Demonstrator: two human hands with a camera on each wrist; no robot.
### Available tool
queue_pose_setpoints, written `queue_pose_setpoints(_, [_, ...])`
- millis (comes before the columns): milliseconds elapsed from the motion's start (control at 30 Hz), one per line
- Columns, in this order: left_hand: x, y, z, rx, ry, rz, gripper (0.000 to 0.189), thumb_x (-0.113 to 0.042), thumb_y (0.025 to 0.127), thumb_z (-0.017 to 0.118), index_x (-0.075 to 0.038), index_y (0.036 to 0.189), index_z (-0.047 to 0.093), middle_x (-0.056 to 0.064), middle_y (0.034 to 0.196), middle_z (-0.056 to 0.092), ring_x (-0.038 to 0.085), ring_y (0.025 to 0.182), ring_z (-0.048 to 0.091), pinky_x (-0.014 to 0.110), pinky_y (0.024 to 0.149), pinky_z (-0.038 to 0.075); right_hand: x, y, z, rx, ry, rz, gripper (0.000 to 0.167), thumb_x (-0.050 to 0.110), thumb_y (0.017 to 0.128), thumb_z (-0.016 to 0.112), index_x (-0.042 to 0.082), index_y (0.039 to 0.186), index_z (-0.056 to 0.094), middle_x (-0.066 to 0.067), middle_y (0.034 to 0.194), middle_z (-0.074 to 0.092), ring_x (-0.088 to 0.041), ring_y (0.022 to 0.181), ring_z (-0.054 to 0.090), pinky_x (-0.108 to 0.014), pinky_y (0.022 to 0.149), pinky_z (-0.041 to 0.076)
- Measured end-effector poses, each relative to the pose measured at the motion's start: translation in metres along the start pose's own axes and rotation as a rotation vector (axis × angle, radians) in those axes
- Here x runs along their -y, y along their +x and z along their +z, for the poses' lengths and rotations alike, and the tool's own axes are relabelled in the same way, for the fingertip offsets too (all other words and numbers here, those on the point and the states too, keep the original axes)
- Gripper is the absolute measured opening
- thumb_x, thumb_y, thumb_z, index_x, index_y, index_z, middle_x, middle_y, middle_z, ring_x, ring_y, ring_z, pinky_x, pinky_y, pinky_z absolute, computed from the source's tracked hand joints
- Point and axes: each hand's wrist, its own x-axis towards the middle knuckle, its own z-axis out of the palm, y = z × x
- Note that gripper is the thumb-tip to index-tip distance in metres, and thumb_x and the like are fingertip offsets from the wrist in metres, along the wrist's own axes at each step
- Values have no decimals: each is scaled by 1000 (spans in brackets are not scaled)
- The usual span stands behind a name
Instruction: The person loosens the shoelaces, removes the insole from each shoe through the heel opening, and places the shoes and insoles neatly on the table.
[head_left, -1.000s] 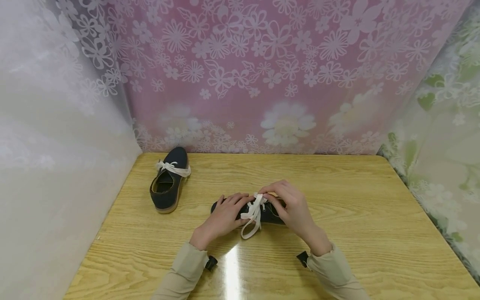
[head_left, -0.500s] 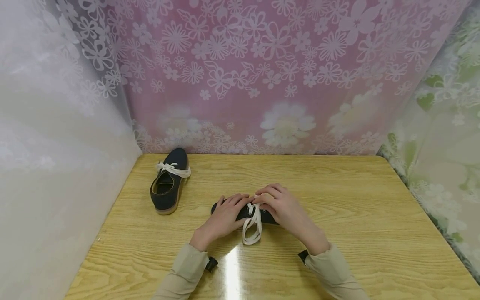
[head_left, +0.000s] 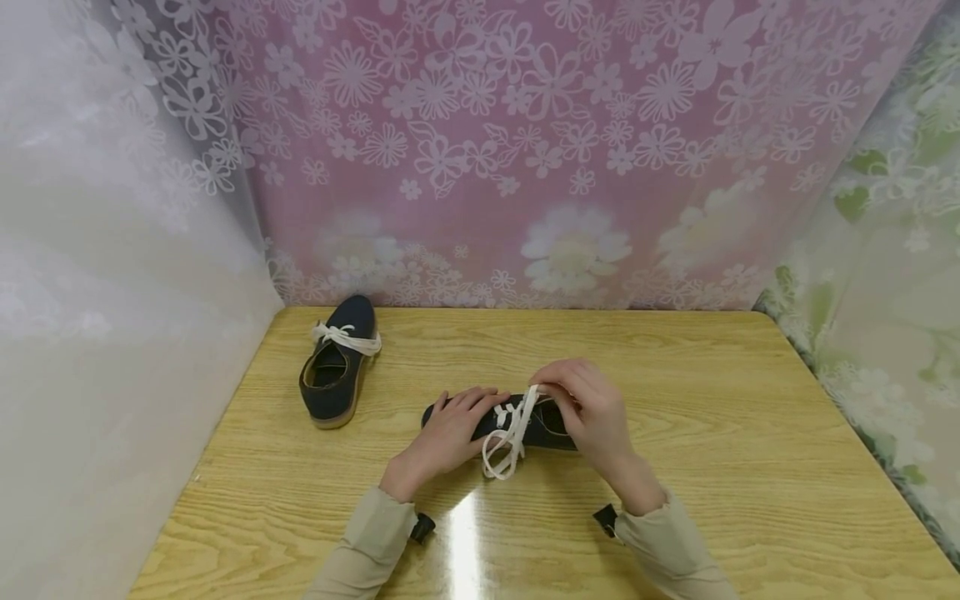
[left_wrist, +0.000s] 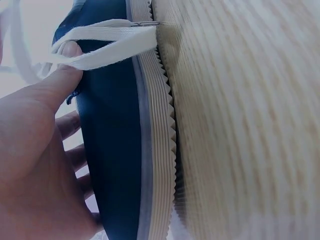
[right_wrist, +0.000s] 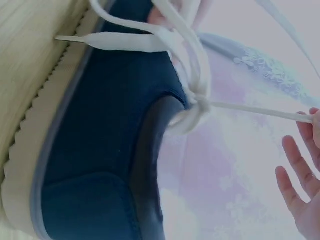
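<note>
A dark blue canvas shoe [head_left: 542,435] lies sideways on the wooden table, toe to the left. My left hand [head_left: 447,429] grips its front part, fingers over the far side and thumb on the near side. In the left wrist view, a loop of white shoelace [left_wrist: 107,55] passes right by the thumb. My right hand [head_left: 596,414] pinches one lace end above the shoe's opening. Seen from the right wrist, that stretch of lace [right_wrist: 255,111] is taut from the knot [right_wrist: 201,104] to the fingertips. Lace loops hang down the shoe's near side.
A matching dark shoe [head_left: 341,362], its white lace tied, stands at the back left of the table [head_left: 712,467]. Floral curtains [head_left: 480,208] enclose the table at the back and on both sides.
My right hand first closed in over the knot, then drew back up and right with the lace, which now stretches straighter. The hanging loops shifted. My left hand stayed on the shoe.
</note>
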Motion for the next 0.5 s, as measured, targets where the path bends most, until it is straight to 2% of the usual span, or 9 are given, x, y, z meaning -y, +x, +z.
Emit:
queue_pose_setpoints(67, [0,0,0,-3,-2,1,60,-37,101,64,-24,156,42,3,157,43,29,147,37,68,115,25,2,2,-2,-31,-5,-7,21,23,103,60,10,97,75,0,92,73,-20,84,66,-27,80,51])
queue_pose_setpoints(133, [-1,0,-1,-4,-1,4,60,-36,101,64,-24,155,42,4,156,43,29,147,37,68,115,25,1,2,-4,1,-15,-1,13,18,100,65,10,99,75,0,93,73,-19,84,66,-28,78,51])
queue_pose_setpoints(200, [-1,0,0,-2,4,7,61,-37,100,64,-23,155,43,4,156,43,30,147,37,69,115,25,-1,0,-4,73,-29,11,10,10,96,70,11,104,75,0,96,74,-19,87,67,-31,80,52])
queue_pose_setpoints(333, [0,-1,0,3,16,6,62,-38,100,65,-23,155,42,5,157,43,31,147,36,68,115,26,-5,-3,-2,256,-59,22,36,-8,86,74,13,115,72,0,106,73,-21,96,66,-38,84,54])
queue_pose_setpoints(500, [0,-1,0,-1,44,7,59,-36,100,65,-20,153,45,6,156,43,31,145,38,68,115,26,-10,-8,6,396,-115,-11,40,-8,82,78,12,116,72,-4,112,71,-24,102,65,-41,87,56])
